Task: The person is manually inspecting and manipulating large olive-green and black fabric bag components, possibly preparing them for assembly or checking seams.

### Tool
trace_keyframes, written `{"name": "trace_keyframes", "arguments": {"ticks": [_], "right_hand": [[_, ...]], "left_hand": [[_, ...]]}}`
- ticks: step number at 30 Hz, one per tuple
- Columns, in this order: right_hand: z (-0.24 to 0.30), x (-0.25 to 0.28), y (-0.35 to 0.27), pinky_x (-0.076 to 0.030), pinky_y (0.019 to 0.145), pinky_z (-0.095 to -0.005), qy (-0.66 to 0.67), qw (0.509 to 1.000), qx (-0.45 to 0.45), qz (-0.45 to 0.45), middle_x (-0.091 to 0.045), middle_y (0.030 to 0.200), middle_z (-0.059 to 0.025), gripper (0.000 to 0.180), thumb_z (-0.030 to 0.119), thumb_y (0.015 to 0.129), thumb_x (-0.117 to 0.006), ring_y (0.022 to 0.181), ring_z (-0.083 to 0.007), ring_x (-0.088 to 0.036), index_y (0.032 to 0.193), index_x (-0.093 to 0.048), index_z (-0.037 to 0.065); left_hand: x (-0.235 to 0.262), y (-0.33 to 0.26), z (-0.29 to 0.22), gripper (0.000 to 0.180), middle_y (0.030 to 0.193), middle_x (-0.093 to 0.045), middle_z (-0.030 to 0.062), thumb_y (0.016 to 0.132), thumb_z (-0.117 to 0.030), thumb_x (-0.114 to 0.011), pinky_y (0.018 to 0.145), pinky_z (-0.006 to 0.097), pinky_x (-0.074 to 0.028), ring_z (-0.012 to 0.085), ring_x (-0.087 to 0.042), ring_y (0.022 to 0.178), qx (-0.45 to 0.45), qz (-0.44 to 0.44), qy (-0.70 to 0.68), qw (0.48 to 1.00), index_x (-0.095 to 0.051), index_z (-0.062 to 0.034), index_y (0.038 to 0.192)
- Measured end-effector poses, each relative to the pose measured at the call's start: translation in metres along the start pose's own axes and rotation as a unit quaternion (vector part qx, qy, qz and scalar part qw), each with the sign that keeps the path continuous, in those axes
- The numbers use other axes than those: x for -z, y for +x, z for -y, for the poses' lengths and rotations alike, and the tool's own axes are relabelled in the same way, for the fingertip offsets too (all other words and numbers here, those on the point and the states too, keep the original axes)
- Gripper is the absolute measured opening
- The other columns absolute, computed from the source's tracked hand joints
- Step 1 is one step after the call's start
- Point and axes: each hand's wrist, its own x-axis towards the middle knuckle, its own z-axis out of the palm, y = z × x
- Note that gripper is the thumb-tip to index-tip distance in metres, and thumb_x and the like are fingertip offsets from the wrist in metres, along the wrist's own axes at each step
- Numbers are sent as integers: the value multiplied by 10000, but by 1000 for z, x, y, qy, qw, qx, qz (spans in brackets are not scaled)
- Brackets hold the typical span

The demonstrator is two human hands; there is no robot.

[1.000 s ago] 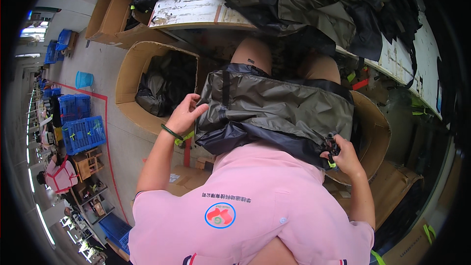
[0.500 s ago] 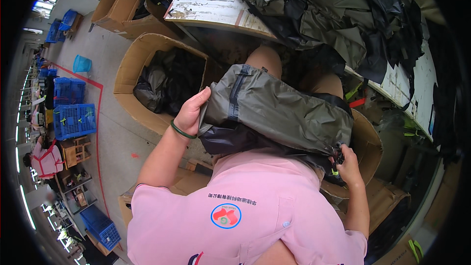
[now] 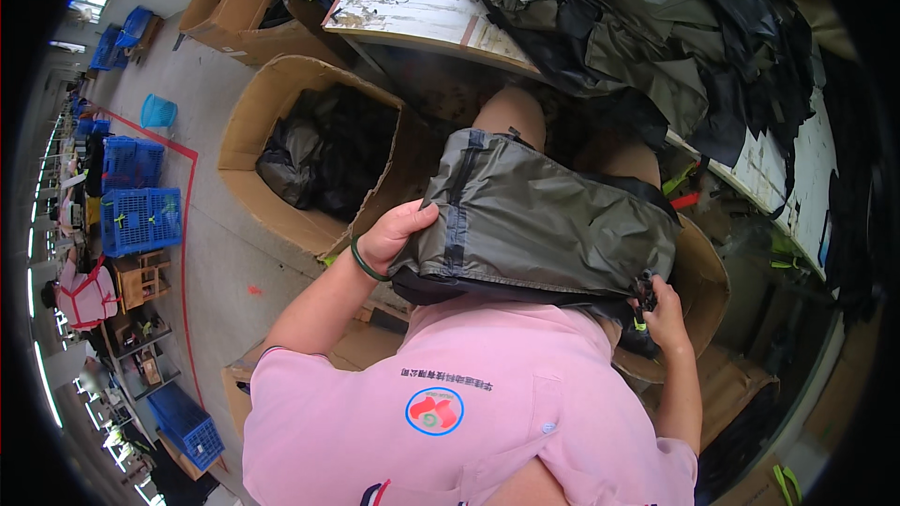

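A dark olive-grey bag-like fabric piece [image 3: 553, 215] with a black taped seam lies across my lap. My left hand [image 3: 398, 236], a dark green bangle at its wrist, grips the near left edge, thumb on top and fingers hidden under the cloth. At the right end of the fabric my right hand [image 3: 664, 317] is closed around a small black tool [image 3: 645, 290], whose exact kind is not clear. A bright yellow-green tab [image 3: 639, 324] shows just below it.
An open cardboard box [image 3: 246, 164] with dark fabric pieces stands to the left; another box [image 3: 708, 272] is under my right hand. Ahead, a worn white table [image 3: 412, 9] bears heaped olive and black fabric [image 3: 637, 28]. Blue crates [image 3: 141, 220] and a person [image 3: 86, 295] are far left.
My left hand has shifted right and slightly down with the fabric's edge, and the cloth lies flatter, its black underside less exposed. My right hand has stayed nearly in place.
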Motion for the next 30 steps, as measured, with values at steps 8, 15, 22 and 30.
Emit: {"name": "trace_keyframes", "arguments": {"ticks": [8, 15, 22, 30], "right_hand": [[30, 16, 6, -465, 725, -431, 23, 999, -36, 10, -606, 800, -140, 309, -50, 649, -757, 807, -348, -560, 870, -552, 16], [55, 76, 65, -468, 711, -407, 9, 993, 28, -118, -608, 818, -115, 341, 48, 663, -817, 799, -335, -570, 865, -543, 30], [129, 160, 187, -454, 825, -398, -134, 862, 230, -431, -639, 895, -106, 461, 138, 719, -825, 877, -319, -599, 1110, -597, 47], [179, 213, 239, -497, 745, -355, -1, 891, 117, -439, -653, 855, -169, 265, 79, 777, -752, 784, -319, -626, 945, -561, 1]], "left_hand": [[-2, -3, -25, 384, 1230, -629, 94, 1008, -191, -536, 945, 323, -509, 173, -640, 1054, -49, -71, 94, 992, -487, 13, 1330], [125, -140, -163, 230, 1030, -672, 62, 943, -182, -635, 814, 288, -505, 130, -627, 889, -236, -380, 353, 822, -606, -10, 1093], [250, -247, -210, 525, 1029, -635, 137, 773, -243, -806, 852, 366, -498, 231, -610, 943, -50, -688, 640, 337, -539, -12, 1162], [28, 24, -190, 191, 948, -665, 32, 936, -132, -661, 774, 250, -518, 110, -638, 849, -218, -235, 533, 783, -624, -29, 1092]]}}
